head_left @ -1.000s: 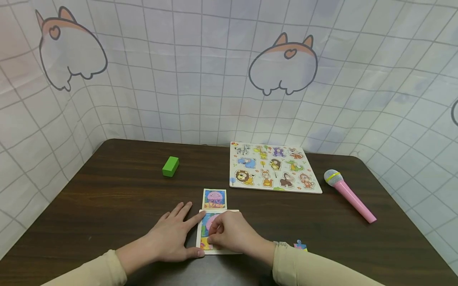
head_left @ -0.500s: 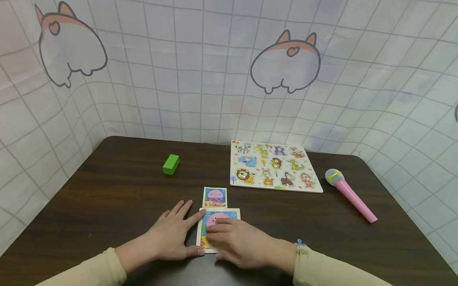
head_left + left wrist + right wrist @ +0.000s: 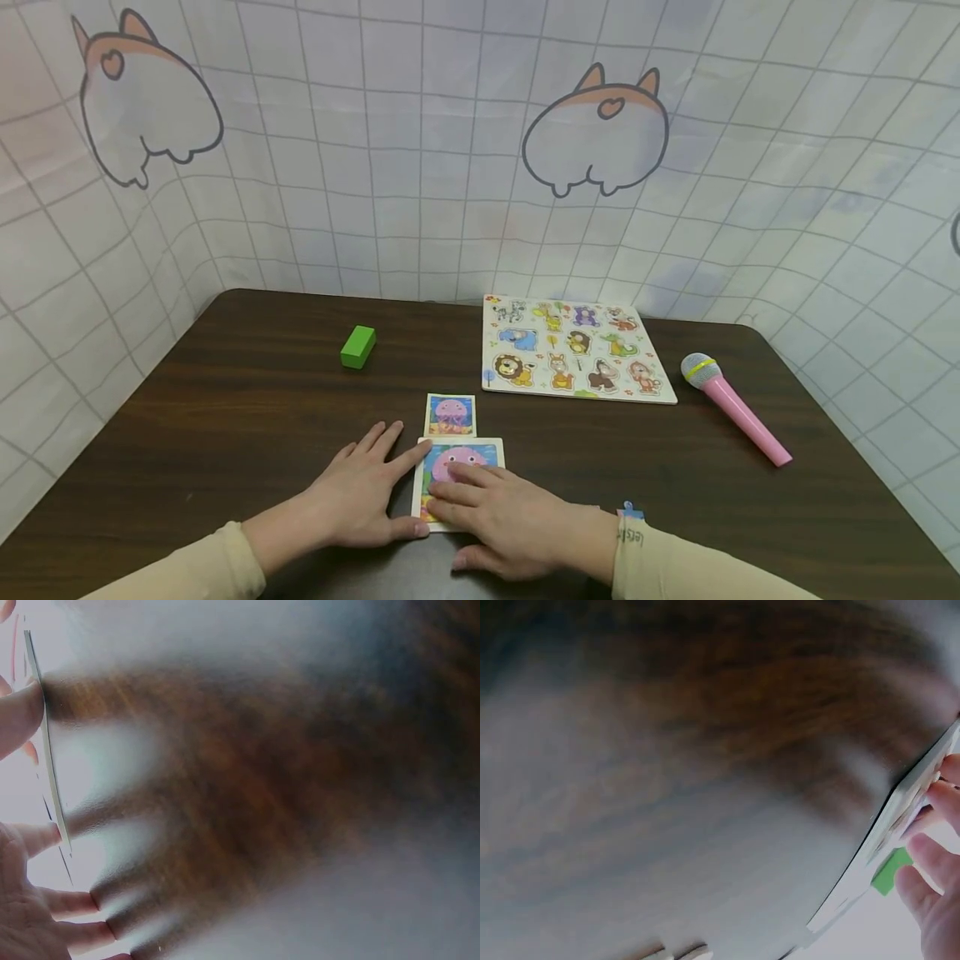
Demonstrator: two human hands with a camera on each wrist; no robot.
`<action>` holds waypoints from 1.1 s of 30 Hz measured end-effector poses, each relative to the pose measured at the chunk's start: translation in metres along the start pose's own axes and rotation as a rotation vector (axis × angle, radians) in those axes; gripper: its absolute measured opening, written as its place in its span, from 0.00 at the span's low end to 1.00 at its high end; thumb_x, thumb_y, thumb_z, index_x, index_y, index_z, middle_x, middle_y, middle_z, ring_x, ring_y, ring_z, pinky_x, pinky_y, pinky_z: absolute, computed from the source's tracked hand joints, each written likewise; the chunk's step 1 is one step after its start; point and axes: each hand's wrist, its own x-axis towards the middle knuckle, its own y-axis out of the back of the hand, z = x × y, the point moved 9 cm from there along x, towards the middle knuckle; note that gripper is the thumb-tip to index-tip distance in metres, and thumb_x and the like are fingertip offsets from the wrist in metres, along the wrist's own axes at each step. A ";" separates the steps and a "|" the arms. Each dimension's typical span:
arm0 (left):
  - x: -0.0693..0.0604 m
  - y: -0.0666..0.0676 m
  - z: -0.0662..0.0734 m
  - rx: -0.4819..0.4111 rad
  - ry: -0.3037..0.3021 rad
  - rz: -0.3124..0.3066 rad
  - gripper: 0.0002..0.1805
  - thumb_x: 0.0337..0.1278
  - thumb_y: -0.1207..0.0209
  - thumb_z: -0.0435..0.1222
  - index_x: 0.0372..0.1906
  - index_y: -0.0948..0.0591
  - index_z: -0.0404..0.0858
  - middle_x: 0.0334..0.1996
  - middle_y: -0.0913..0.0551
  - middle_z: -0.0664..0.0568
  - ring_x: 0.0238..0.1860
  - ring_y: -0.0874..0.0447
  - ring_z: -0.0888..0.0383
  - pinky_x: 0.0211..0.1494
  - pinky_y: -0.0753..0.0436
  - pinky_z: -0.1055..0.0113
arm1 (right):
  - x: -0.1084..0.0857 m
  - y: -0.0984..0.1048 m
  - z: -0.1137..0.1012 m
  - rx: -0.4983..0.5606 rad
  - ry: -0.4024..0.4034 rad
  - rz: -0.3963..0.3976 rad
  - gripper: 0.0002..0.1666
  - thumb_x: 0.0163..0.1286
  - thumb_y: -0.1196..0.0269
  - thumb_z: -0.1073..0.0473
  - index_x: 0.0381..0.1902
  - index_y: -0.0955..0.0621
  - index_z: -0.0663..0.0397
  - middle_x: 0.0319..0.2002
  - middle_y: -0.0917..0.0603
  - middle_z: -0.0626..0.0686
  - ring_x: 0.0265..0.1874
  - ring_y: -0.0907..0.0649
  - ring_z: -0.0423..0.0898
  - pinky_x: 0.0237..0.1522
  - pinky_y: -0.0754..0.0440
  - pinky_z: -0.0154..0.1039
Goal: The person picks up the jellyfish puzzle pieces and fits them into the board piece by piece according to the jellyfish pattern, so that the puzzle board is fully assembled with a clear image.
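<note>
A small framed jigsaw puzzle [image 3: 483, 451] with a pink jellyfish picture lies flat near the table's front edge. My left hand [image 3: 352, 492] rests with fingers spread, its index finger and thumb touching the puzzle's left border. Across the picture's lower part lie the fingers of my right hand [image 3: 517, 521], fairly straight, hiding much of it. Touching the frame's far side is a little card [image 3: 452, 414] with the same jellyfish picture. A blue-and-pink puzzle piece [image 3: 631, 511] shows beside my right sleeve, partly covered. In the right wrist view, the fingers [image 3: 934, 859] are over the board.
An animal puzzle board [image 3: 577, 350] lies toward the back, right of centre. To its right is a pink toy microphone [image 3: 735, 408]. A green block [image 3: 358, 347] sits at back left. Patterned cloth [image 3: 390, 150] hangs behind the dark wooden table [image 3: 247, 400].
My right hand has gone from pinching at the puzzle to lying with fingers extended over it, uncovering more of the jellyfish's face. The left hand has stayed in place.
</note>
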 end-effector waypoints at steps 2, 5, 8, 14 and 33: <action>0.000 0.000 -0.001 0.000 0.000 -0.001 0.53 0.51 0.36 0.69 0.79 0.36 0.49 0.78 0.43 0.32 0.79 0.46 0.30 0.69 0.35 0.28 | 0.000 0.000 0.000 0.005 0.002 0.010 0.34 0.81 0.52 0.37 0.77 0.31 0.43 0.77 0.31 0.48 0.77 0.33 0.53 0.74 0.31 0.50; 0.000 0.000 -0.001 -0.001 0.000 0.002 0.53 0.51 0.36 0.69 0.79 0.36 0.49 0.79 0.43 0.32 0.79 0.46 0.30 0.69 0.35 0.28 | 0.000 0.001 0.000 -0.009 0.010 0.021 0.32 0.81 0.52 0.38 0.76 0.31 0.41 0.76 0.30 0.47 0.76 0.32 0.52 0.73 0.30 0.51; 0.000 0.000 -0.002 -0.005 0.004 0.000 0.53 0.51 0.36 0.69 0.79 0.36 0.49 0.79 0.42 0.32 0.79 0.46 0.31 0.69 0.35 0.28 | 0.000 -0.001 0.001 0.037 0.009 0.000 0.30 0.83 0.53 0.41 0.77 0.32 0.42 0.77 0.31 0.47 0.77 0.33 0.52 0.75 0.32 0.51; 0.000 -0.002 -0.003 -0.017 0.013 -0.011 0.53 0.50 0.36 0.69 0.79 0.36 0.49 0.79 0.43 0.33 0.79 0.46 0.31 0.69 0.36 0.27 | -0.005 0.001 0.026 0.454 -0.133 -0.004 0.29 0.85 0.55 0.54 0.79 0.35 0.53 0.78 0.34 0.49 0.80 0.37 0.46 0.79 0.39 0.46; 0.001 0.000 -0.001 -0.019 0.005 -0.009 0.53 0.50 0.35 0.68 0.79 0.35 0.48 0.78 0.42 0.32 0.79 0.46 0.30 0.69 0.36 0.27 | -0.010 -0.013 0.024 0.013 -0.011 -0.068 0.37 0.85 0.60 0.43 0.83 0.46 0.53 0.82 0.45 0.51 0.82 0.43 0.48 0.78 0.37 0.44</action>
